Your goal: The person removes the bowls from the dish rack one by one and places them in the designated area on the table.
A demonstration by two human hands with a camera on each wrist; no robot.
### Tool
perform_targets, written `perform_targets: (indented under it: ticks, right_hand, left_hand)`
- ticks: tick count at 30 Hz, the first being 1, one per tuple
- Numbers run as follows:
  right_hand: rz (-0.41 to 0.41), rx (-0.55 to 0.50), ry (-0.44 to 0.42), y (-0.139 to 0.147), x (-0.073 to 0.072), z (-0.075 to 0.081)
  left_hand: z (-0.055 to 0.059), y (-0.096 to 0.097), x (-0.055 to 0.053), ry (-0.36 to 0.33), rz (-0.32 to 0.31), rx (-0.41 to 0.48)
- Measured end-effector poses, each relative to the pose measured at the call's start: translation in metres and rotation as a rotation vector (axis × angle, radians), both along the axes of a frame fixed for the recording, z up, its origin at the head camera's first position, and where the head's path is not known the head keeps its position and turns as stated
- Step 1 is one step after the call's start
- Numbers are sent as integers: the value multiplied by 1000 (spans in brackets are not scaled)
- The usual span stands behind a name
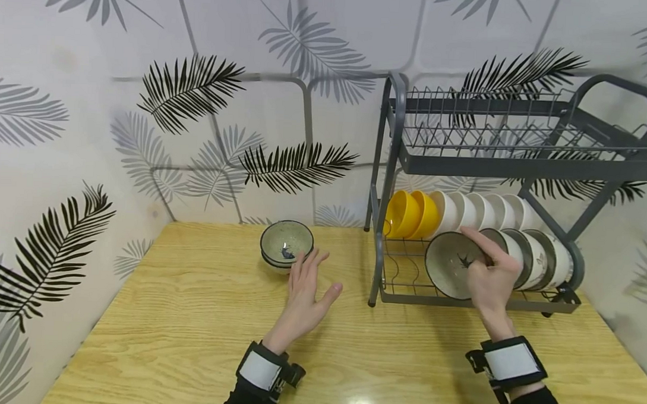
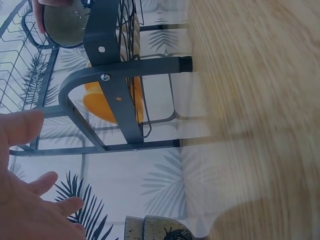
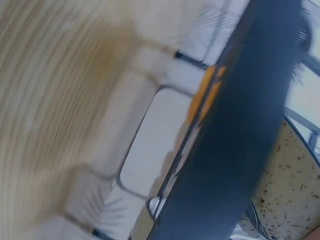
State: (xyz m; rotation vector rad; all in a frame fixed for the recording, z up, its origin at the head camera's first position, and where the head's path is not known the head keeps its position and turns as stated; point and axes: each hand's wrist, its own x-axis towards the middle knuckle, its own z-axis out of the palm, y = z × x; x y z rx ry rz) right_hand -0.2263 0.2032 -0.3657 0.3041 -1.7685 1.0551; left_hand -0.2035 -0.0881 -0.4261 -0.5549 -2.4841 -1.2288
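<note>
My right hand (image 1: pixel 492 285) grips the rim of a grey-green speckled bowl (image 1: pixel 452 266) at the front of the rack's lower tier. The bowl tilts with its inside, marked by a dark leaf-like motif, facing me. In the right wrist view the bowl's speckled outside (image 3: pixel 287 185) shows beyond a dark rack bar. My left hand (image 1: pixel 301 305) is over the table with fingers spread and thumb out, holding nothing. Its fingertips are right by a stack of two similar bowls (image 1: pixel 287 242), which also shows at the bottom of the left wrist view.
A two-tier dark metal dish rack (image 1: pixel 475 302) stands at the right against the wall. Its lower tier has yellow bowls (image 1: pixel 403 215), a row of white bowls (image 1: pixel 481 210) behind, and several patterned bowls (image 1: pixel 551 257) in front. The upper wire basket (image 1: pixel 486 133) overhangs them.
</note>
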Motion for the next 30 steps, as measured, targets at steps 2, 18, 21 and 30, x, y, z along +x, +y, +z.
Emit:
perform_targets:
  ticks: [2, 18, 21, 30]
  right_hand:
    - [8, -60, -23, -2, 7, 4]
    - [238, -598, -445, -3, 25, -6]
    - [288, -670, -507, -8, 30, -5]
    - [454, -726, -591, -24, 36, -4]
  left_hand:
    - [1, 1, 0, 2, -2, 4]
    - [12, 5, 8, 59, -135, 6]
    - [15, 6, 10, 77, -198, -8]
    - [26, 15, 18, 247, -316, -96]
